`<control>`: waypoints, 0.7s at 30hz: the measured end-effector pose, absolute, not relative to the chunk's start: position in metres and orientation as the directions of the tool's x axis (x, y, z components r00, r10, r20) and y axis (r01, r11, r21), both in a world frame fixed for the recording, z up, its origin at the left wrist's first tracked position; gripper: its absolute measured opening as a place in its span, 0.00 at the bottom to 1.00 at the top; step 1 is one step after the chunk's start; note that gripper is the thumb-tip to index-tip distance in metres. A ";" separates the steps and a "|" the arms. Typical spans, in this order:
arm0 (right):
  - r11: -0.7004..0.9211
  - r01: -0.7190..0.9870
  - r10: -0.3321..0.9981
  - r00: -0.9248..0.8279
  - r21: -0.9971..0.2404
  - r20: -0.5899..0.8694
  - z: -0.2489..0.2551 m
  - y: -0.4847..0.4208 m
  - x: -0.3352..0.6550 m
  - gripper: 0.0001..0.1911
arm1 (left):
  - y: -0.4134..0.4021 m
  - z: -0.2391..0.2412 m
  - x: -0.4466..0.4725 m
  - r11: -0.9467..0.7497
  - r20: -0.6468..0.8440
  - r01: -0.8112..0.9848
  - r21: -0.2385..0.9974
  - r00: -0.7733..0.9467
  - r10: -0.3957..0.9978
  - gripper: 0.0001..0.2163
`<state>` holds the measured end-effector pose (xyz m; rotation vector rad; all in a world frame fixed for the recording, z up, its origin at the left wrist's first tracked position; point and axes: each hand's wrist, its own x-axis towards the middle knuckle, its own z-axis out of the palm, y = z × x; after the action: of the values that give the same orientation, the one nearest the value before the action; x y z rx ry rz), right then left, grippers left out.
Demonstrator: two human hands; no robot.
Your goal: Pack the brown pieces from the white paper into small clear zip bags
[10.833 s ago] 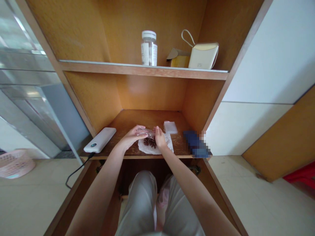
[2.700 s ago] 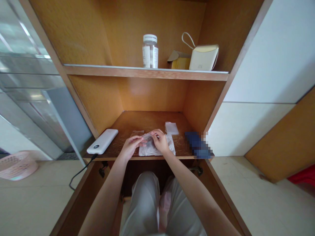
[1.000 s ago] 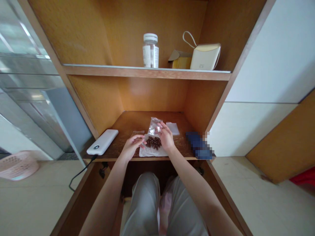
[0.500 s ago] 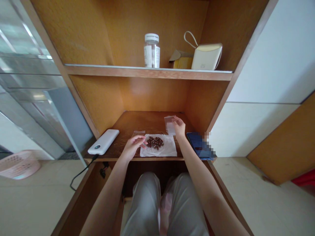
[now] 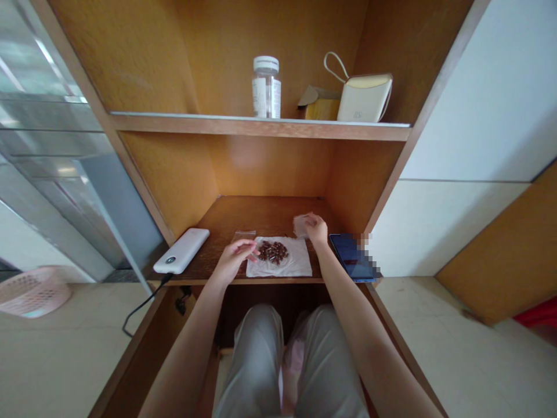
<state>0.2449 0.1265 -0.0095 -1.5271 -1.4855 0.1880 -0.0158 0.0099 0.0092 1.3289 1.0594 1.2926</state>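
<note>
A pile of dark brown capsules (image 5: 272,252) lies on a white tissue (image 5: 290,267) at the front of the lower wooden shelf (image 5: 243,215). My left hand (image 5: 235,259) rests at the tissue's left edge, fingers curled with thumb and forefinger close together; I cannot make out anything in them. A small clear bag (image 5: 243,235) lies flat just behind it. My right hand (image 5: 315,227) is further back, to the right of the capsules, fingers closed on a small clear plastic bag (image 5: 300,224) at the stack there.
A white power bank (image 5: 181,250) with a black cable lies at the shelf's left front. A blue phone (image 5: 349,260) lies at the right front. The upper shelf carries a clear jar (image 5: 266,87), a yellow box (image 5: 317,105) and a cream pouch (image 5: 363,98). A pink basket (image 5: 30,291) stands on the floor, left.
The bag lifted off the tissue, uncovering the capsules. My right hand carried a clear bag back right to the stack and holds one there. My left hand stayed at the tissue's left edge.
</note>
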 end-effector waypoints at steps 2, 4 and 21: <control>0.130 0.715 0.847 0.280 -0.687 0.452 -0.006 0.123 0.244 0.19 | 0.010 0.009 -0.016 -0.156 0.159 -0.037 0.987 0.064 0.985 0.17; 0.084 0.740 0.850 0.296 -0.668 0.435 -0.003 0.119 0.243 0.20 | 0.010 0.008 -0.016 -0.154 0.156 -0.043 0.987 0.066 0.985 0.16; 0.131 0.947 0.884 0.022 -0.292 0.468 0.011 0.082 0.211 0.28 | 0.012 0.005 -0.017 -0.161 0.164 -0.047 0.986 0.064 0.984 0.17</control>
<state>0.2112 0.0820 0.0114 -1.7584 -1.8668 -0.1511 -0.0172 0.0124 0.0051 1.3271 1.0465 1.2960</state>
